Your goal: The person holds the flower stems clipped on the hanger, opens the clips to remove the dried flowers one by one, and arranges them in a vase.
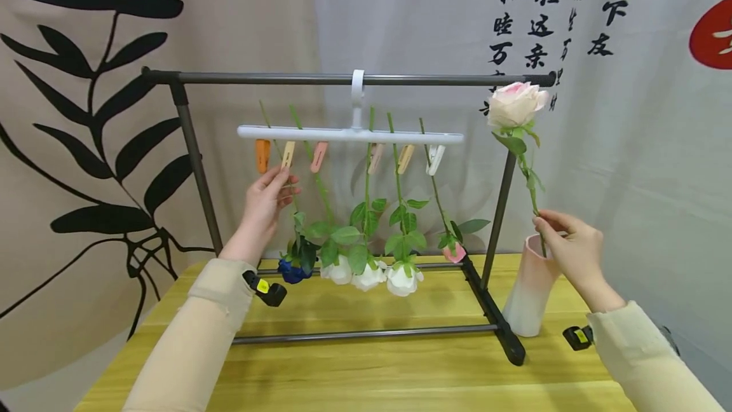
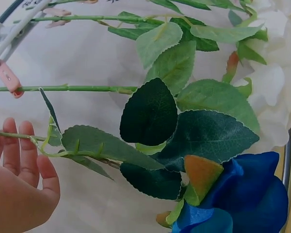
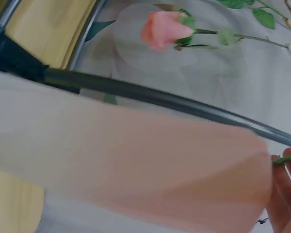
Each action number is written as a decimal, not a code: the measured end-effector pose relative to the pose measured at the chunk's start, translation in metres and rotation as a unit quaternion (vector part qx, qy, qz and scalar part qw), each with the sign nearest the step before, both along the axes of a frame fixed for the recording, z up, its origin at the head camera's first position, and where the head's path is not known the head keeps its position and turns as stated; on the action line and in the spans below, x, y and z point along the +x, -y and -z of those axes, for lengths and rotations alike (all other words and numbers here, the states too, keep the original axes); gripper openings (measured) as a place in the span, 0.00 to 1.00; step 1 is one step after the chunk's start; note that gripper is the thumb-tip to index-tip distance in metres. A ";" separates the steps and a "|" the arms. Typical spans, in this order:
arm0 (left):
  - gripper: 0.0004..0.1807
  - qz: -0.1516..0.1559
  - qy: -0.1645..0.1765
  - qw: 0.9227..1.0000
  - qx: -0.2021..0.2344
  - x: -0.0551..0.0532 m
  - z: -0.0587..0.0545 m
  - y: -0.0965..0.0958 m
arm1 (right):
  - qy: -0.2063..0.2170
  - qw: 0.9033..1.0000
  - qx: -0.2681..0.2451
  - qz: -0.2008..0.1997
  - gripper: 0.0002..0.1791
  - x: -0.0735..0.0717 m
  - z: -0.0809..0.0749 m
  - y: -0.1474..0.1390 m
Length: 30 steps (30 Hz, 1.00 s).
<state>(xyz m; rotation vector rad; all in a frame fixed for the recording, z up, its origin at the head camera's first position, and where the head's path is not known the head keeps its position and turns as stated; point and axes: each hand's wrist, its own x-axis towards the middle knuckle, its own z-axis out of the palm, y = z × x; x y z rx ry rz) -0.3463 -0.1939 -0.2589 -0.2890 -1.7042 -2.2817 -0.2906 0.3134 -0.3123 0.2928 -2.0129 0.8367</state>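
Observation:
Near the left end of the white hanger (image 1: pixel 343 135), my left hand (image 1: pixel 265 199) pinches the lower end of a cream clothespin (image 1: pixel 288 154). Through that spot runs the stem of an upside-down blue rose (image 2: pixel 247 194), its bloom low in the head view. My right hand (image 1: pixel 574 250) holds an upright pale pink rose (image 1: pixel 516 105) by its stem between thumb and fingers. The lower end of this stem is at the mouth of a pink-and-white vase (image 1: pixel 527 301); how deep it reaches is hidden. In the right wrist view the vase (image 3: pixel 136 155) covers much of the frame.
White roses (image 1: pixel 403 280) and a small pink rose (image 1: pixel 454 251) hang head-down from other clothespins. An orange clothespin (image 1: pixel 262 156) hangs at the hanger's left end. The dark rack (image 1: pixel 257 79) stands on a wooden table (image 1: pixel 354 377) before a printed curtain (image 1: pixel 400 18).

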 end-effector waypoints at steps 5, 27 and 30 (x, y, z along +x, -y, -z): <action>0.14 0.005 0.000 1.000 -0.001 -0.001 0.001 -0.001 | -0.015 1.000 0.021 0.011 0.09 0.001 0.012 -0.005; 0.12 0.004 -0.004 1.000 -0.006 0.000 0.000 0.002 | 0.033 0.998 0.054 0.014 0.09 0.001 0.022 -0.017; 0.12 0.002 -0.005 1.000 -0.012 0.000 0.000 0.003 | 0.046 0.997 0.065 0.022 0.09 0.000 0.022 -0.017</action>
